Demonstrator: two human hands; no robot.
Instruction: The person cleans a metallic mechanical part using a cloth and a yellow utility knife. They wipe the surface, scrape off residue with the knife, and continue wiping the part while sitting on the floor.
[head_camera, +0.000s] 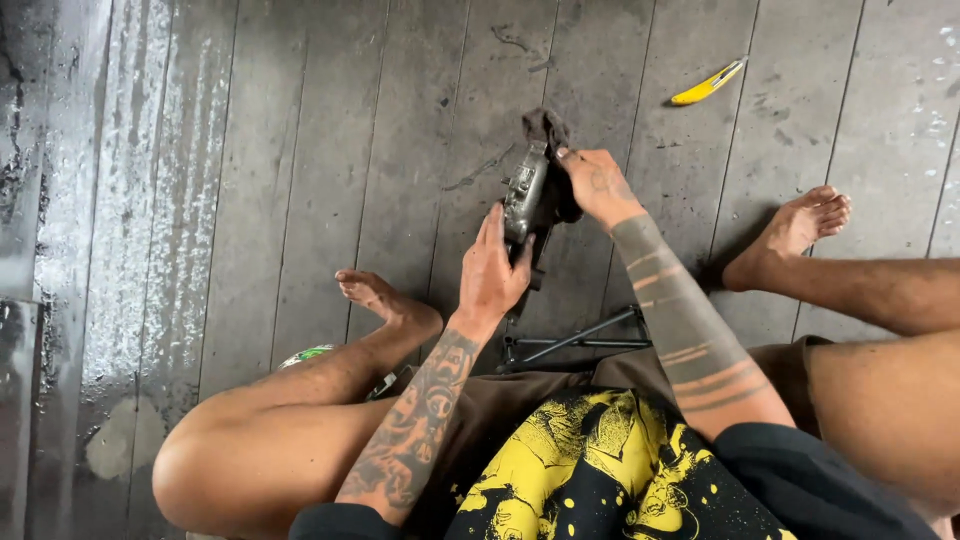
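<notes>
I sit on a grey wooden plank floor (300, 150) with my bare legs spread. My left hand (492, 270) grips the near end of a grimy grey metal part (525, 195) and holds it above the boards. My right hand (597, 185) presses a dark rag (545, 128) against the far side and top of that part. The rag drapes over the part's far end and hides it.
A yellow utility knife (708, 83) lies on the boards at the far right. A black metal frame of thin bars (575, 340) rests between my legs. A small green and white object (305, 353) pokes out behind my left leg. The boards at the left are wet.
</notes>
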